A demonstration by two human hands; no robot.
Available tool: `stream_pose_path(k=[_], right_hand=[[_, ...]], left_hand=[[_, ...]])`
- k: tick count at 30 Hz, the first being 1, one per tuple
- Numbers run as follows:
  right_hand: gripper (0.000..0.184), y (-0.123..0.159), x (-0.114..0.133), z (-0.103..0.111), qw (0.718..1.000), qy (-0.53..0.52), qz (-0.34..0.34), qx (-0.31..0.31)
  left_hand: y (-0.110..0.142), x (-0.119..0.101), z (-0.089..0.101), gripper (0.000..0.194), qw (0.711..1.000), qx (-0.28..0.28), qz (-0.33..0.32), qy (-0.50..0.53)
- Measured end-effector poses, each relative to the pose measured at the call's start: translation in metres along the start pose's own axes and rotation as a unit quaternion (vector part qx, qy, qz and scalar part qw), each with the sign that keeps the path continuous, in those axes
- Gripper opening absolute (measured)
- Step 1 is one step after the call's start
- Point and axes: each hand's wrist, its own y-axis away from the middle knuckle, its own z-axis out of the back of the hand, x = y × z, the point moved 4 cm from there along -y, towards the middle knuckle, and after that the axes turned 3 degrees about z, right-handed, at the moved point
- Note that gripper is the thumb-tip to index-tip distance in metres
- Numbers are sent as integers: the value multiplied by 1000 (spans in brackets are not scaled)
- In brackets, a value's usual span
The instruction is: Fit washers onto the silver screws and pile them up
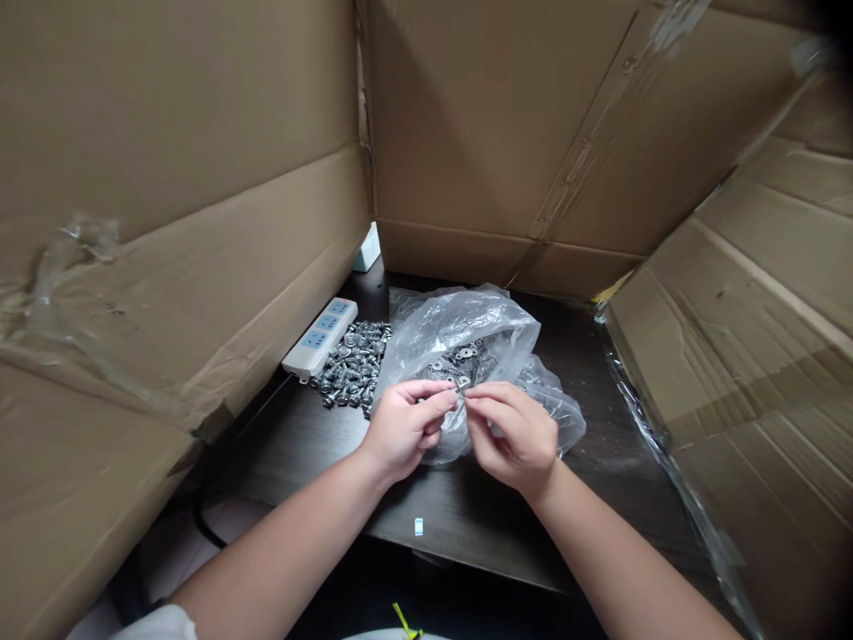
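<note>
My left hand (406, 428) and my right hand (512, 436) meet fingertip to fingertip over the front of a clear plastic bag (457, 313). Both are closed in a pinch on one small metal piece (459, 389). Most of it is covered by the fingers, so its exact kind cannot be made out. Inside the bag's mouth lie many flat metal plates with holes (466, 353). To the left of the bag, a heap of shiny metal bolts (352, 366) rests on the dark table (286, 449).
A white power strip (321, 340) lies along the left cardboard wall (267, 240), beside the bolts. Cardboard also rises at the back (493, 133) and right (746, 356). A small white-and-blue slip (418, 526) lies near the table's front edge. A white box (366, 249) sits in the far left corner.
</note>
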Motion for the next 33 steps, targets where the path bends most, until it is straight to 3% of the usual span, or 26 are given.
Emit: stream_pose_path(k=[5, 7, 9, 11, 13, 15, 17, 21, 25, 30, 33], right_hand=[[20, -4, -8, 14, 990, -38, -101, -92], [14, -6, -17, 14, 985, -39, -149, -81], [12, -11, -28, 6, 984, -29, -177, 12], [13, -17, -36, -9, 970, 4, -166, 179], [17, -18, -45, -26, 926, 75, -158, 334], [20, -17, -55, -42, 861, 157, -173, 453], [17, -16, -61, -57, 835, 173, -177, 491], [14, -11, -71, -80, 815, 182, -180, 519], [12, -5, -74, -87, 815, 185, -185, 517], [16, -9, -66, -80, 846, 150, -191, 474], [30, -19, -60, -63, 876, 121, -204, 419]], left_hand=[[0, 2, -5, 26, 983, 89, 121, 108], [2, 3, -6, 25, 976, 116, 143, 115], [5, 5, -8, 24, 970, 158, 155, 103], [9, 6, -10, 25, 964, 200, 155, 79], [13, 7, -11, 27, 962, 226, 146, 56], [15, 8, -12, 29, 963, 233, 133, 40], [15, 8, -12, 30, 965, 231, 120, 36], [13, 7, -12, 26, 971, 215, 96, 49], [12, 7, -13, 23, 970, 226, 78, 52], [12, 6, -13, 24, 971, 225, 66, 44], [12, 5, -13, 24, 973, 216, 65, 40]])
